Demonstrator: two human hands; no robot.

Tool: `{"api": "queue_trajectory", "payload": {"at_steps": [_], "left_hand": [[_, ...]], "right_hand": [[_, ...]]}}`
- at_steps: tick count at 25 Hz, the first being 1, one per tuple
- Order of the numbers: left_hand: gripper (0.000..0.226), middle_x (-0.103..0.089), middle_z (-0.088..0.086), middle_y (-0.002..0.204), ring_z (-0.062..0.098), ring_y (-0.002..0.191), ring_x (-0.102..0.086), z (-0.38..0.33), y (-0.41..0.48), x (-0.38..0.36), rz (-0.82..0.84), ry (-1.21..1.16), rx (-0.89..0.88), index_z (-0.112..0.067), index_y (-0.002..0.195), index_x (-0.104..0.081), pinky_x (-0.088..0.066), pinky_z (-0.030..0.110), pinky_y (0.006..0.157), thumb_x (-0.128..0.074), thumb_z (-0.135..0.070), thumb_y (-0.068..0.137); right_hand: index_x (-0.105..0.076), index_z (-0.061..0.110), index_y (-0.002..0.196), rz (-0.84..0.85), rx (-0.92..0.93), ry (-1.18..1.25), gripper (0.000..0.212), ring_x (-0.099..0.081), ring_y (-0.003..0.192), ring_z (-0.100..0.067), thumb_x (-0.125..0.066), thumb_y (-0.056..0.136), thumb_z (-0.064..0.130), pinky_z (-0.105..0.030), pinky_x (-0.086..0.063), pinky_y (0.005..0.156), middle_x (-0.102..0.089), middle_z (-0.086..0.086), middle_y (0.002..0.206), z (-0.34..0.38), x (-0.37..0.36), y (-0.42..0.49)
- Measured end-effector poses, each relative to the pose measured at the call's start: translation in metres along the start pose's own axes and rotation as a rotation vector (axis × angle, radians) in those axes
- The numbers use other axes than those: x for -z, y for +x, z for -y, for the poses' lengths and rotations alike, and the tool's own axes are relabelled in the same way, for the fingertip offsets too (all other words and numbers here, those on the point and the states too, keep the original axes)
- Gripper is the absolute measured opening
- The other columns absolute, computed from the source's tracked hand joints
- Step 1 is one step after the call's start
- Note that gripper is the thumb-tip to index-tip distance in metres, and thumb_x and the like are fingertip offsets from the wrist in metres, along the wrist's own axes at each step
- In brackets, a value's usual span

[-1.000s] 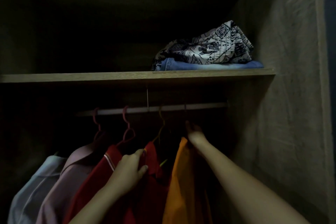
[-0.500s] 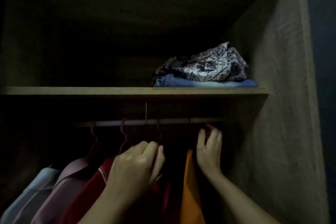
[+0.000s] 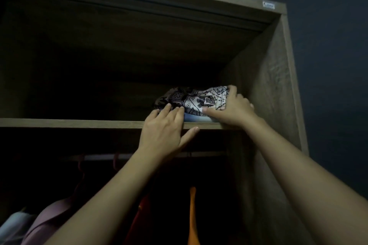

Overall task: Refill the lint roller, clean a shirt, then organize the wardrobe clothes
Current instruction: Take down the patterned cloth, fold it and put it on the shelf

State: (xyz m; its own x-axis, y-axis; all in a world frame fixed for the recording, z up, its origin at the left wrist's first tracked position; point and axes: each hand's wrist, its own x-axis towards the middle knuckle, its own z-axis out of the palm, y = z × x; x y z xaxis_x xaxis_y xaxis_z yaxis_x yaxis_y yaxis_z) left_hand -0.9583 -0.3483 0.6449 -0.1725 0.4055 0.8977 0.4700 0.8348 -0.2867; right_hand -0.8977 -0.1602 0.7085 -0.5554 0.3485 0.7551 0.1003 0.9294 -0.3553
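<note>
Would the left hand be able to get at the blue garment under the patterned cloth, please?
Probably yes. The left hand already rests at the shelf edge, fingers on the patterned cloth, and the blue garment shows just beside them with nothing between.

Left hand (image 3: 163, 131), right hand (image 3: 233, 109) bare; forearms bare, no sleeves visible
</note>
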Motion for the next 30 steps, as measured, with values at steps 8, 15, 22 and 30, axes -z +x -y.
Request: {"api": "queue_trajectory", "payload": {"at_steps": [8,15,22,30], "left_hand": [[0.085,0.0,0.004,0.161,0.019,0.147,-0.008,0.004,-0.005,0.022,0.09,-0.181,-0.014,-0.02,0.152,0.001,-0.012,0.036,0.117,-0.027,-0.068,0.087],[0.102,-0.015,0.008,0.159,0.023,0.144,-0.022,-0.049,-0.009,0.098,-0.167,-0.547,-0.121,-0.017,0.151,-0.005,-0.031,0.052,0.112,-0.063,-0.053,0.075],[0.106,-0.023,0.012,0.156,0.02,0.145,-0.022,-0.11,-0.032,0.179,-0.157,-0.86,-0.068,-0.01,0.15,-0.017,-0.025,0.044,0.117,-0.072,-0.05,0.069],[0.063,-0.051,0.003,0.121,-0.011,0.11,-0.044,-0.132,-0.071,0.247,-0.361,-1.008,-0.017,-0.015,0.13,-0.045,-0.034,0.009,0.098,-0.062,-0.037,0.074]], "right_hand": [[-0.032,0.027,0.123,-0.068,0.145,0.2,0.076,-0.053,0.115,-0.027,-0.071,0.066,0.057,-0.048,-0.033,0.097,-0.058,0.002,0.124,-0.005,0.026,-0.024],[-0.039,0.019,0.119,0.056,0.406,0.766,0.055,-0.063,0.102,-0.016,-0.073,0.077,0.029,-0.041,-0.054,0.089,-0.062,-0.001,0.112,0.021,0.112,-0.087],[-0.038,0.017,0.129,0.367,0.286,1.255,0.045,-0.069,0.091,-0.016,-0.057,0.089,0.017,-0.034,-0.058,0.066,-0.065,-0.004,0.109,0.007,0.19,-0.157],[-0.043,0.018,0.131,0.498,0.433,1.15,0.074,-0.067,0.095,-0.015,-0.071,0.066,-0.007,-0.025,-0.055,0.076,-0.069,-0.002,0.1,-0.016,0.241,-0.198]]}}
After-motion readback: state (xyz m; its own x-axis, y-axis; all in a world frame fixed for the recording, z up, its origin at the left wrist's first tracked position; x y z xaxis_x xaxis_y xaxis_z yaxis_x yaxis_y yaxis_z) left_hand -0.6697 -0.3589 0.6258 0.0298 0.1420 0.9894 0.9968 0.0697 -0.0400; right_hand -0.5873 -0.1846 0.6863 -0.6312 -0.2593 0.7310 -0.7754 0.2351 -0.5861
